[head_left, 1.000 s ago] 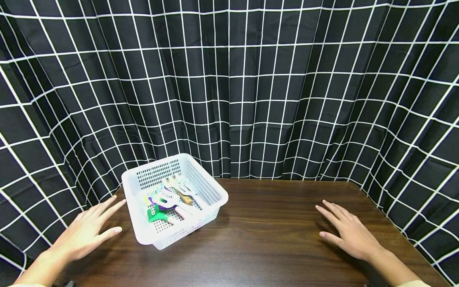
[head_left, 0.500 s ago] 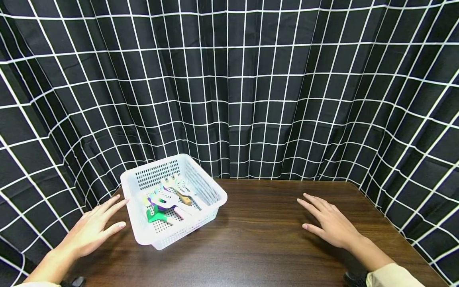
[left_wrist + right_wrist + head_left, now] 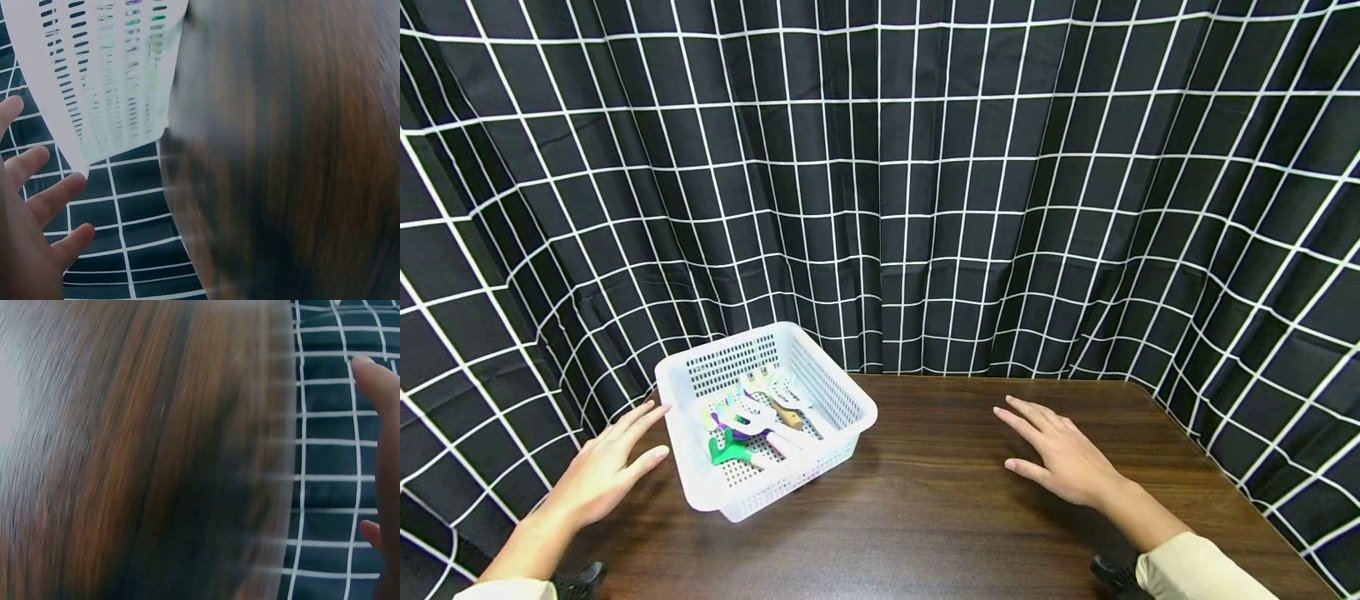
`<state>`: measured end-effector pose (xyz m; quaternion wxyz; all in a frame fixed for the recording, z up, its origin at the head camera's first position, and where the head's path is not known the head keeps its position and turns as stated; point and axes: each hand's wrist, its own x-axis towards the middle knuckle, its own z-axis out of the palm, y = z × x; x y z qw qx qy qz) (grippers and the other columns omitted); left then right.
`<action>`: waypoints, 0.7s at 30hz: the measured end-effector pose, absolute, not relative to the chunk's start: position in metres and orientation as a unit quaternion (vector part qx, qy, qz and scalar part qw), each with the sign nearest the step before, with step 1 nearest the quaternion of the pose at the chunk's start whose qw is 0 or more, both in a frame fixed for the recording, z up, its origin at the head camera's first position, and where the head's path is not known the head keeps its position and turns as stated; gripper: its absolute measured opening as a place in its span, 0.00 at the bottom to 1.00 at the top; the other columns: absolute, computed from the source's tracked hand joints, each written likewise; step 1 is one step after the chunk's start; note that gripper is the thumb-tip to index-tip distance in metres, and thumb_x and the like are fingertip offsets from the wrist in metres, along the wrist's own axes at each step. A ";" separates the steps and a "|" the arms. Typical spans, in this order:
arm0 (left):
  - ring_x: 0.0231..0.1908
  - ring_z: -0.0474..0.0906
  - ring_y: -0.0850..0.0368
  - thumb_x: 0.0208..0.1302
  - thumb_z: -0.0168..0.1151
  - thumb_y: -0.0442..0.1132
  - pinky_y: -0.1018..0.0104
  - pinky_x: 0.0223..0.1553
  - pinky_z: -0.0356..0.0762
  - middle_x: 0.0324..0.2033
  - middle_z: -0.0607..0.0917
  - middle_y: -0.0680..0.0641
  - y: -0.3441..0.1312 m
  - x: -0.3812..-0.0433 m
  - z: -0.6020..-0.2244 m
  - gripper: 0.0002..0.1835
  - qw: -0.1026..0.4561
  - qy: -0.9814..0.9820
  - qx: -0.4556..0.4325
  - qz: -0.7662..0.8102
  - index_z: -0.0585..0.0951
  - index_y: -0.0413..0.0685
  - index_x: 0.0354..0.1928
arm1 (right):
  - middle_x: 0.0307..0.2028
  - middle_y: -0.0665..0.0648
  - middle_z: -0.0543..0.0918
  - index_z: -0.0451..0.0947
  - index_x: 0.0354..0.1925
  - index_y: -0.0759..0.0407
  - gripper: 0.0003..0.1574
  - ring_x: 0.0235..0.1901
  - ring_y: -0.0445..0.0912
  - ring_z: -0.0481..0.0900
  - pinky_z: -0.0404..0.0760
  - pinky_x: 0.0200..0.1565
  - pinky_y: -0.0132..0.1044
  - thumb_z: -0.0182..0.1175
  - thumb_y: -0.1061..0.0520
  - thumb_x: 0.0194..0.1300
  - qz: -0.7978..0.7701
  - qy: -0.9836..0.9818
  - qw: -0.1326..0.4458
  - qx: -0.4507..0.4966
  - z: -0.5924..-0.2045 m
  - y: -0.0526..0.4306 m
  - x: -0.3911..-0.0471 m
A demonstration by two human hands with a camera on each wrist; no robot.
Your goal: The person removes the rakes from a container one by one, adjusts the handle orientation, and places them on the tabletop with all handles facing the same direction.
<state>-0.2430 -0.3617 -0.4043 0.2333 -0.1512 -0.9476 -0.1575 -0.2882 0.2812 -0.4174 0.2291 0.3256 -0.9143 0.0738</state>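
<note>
In the head view my left hand (image 3: 602, 475) is spread beside the left wall of a white plastic basket (image 3: 688, 479), its fingertips right at the rim. The left wrist view shows those fingers (image 3: 56, 197) straight and apart next to the basket's slotted side (image 3: 119, 81). Inside lie several small tools: a green-headed piece (image 3: 727, 450) with a pale handle, a white pronged piece (image 3: 756, 417), something purple partly beneath it, and one with a wooden handle (image 3: 788, 417). My right hand (image 3: 1063, 458) hovers over the right half of the table, fingers extended, holding nothing.
A dark wood-grain table (image 3: 925, 517) carries the basket at its left. Black curtain (image 3: 970, 208) with a white grid encloses the back and both sides, close along the table's edges. Dark wrist-worn gear (image 3: 1116, 575) shows by the right sleeve (image 3: 1202, 571).
My right hand has moved left across the table and slightly away from me. The left hand has shifted a little to the right, closer to the basket, which stays in place.
</note>
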 end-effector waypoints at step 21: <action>0.54 0.68 0.29 0.72 0.54 0.44 0.34 0.49 0.61 0.66 0.61 0.28 -0.338 -0.260 -0.414 0.34 0.243 -0.902 -0.098 -0.343 0.57 0.42 0.74 | 0.73 0.52 0.57 0.54 0.75 0.38 0.45 0.69 0.52 0.58 0.64 0.56 0.66 0.58 0.35 0.66 0.160 -0.903 0.188 0.352 -0.400 0.218 -0.287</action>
